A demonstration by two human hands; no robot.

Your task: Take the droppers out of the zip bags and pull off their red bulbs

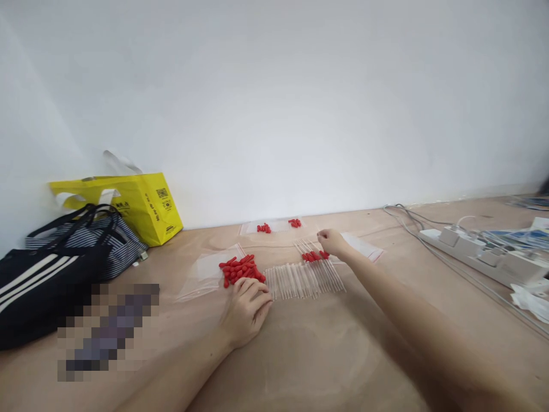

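Note:
My left hand point(246, 309) rests on the tan surface with its fingers curled under, right beside a pile of small red caps point(240, 269). A row of clear thin tubes point(305, 279) lies just to the right of it. My right hand point(331, 241) reaches farther out, fingers pinched together at the far end of several capped tubes point(312, 252); what it pinches is too small to make out. A clear plastic bag point(206, 273) lies under and left of the red caps.
More small bags with red caps point(277, 226) lie near the wall. A yellow bag point(141, 205) and a dark striped bag point(55, 269) sit at the left. A white power strip with cables point(480, 252) runs along the right.

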